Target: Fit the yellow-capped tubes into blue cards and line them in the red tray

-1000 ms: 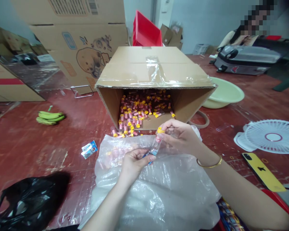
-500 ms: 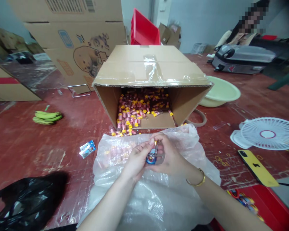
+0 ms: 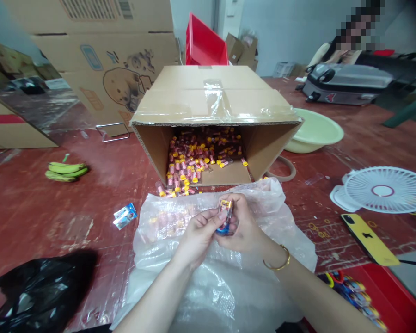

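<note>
Both my hands meet over a crumpled clear plastic bag (image 3: 229, 277) on the red floor. My left hand (image 3: 196, 236) and my right hand (image 3: 244, 229) together grip a small clear tube with a yellow cap (image 3: 226, 209) and a blue printed packet against it. Just beyond lies a cardboard box (image 3: 215, 99) on its side, its open mouth facing me. Many small yellow-capped tubes (image 3: 194, 162) fill the box's bottom and spill toward the bag.
A blue packet (image 3: 125, 216) lies left of the bag, green bananas (image 3: 66, 170) farther left, a black bag (image 3: 34, 291) near left. A white fan (image 3: 384, 190), yellow phone (image 3: 369, 239), green basin (image 3: 315, 132) and red tray (image 3: 374, 289) are right. A person sits far right.
My hands drew together and closer to me. The tube, first held stretched out between both hands, is now clasped with the packet between them.
</note>
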`<state>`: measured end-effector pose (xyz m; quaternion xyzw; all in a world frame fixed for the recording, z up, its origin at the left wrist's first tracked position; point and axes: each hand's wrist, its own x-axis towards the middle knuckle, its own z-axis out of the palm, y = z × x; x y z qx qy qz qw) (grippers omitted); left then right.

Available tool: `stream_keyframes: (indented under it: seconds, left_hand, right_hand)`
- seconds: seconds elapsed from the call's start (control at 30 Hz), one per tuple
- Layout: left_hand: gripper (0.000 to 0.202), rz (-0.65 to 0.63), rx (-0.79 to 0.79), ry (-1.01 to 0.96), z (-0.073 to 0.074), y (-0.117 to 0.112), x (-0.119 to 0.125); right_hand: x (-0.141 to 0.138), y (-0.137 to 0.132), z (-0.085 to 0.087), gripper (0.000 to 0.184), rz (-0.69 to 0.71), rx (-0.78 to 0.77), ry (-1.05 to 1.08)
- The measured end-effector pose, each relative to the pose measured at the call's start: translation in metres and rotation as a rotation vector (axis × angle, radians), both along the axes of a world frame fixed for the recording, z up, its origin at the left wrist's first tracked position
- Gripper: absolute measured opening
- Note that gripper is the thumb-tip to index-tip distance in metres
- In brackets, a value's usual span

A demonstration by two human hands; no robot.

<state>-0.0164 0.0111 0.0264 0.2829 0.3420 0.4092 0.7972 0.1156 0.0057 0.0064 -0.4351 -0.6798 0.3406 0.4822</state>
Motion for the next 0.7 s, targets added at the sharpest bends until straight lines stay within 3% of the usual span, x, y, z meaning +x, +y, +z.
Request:
stream_keyframes:
  seconds: [0.43, 0.57, 0.63, 0.7]
  left_hand:
    - [0.026, 0.005, -0.002, 0.005, -0.002, 0.002, 0.003]
    - [0.034, -0.005, 0.044, 0.083, -0.006, 0.003, 0.006]
    - [0.048, -0.001, 0.114, 0.179, -0.007, 0.001, 0.006]
    - [0.057, 0.049, 0.221, 0.303, -0.007, -0.003, 0.001]
  right_hand:
    - [0.004, 0.001, -0.01, 0.063, -0.034, -0.021, -0.018]
    - [0.001, -0.002, 0.0, 0.063, -0.013, -0.01, -0.033]
    - [0.01, -0.004, 0.008, 0.062, -0.092, 0.051, -0.04]
    - [0.038, -0.009, 0.01, 0.061, -0.251, 0.15, -0.032]
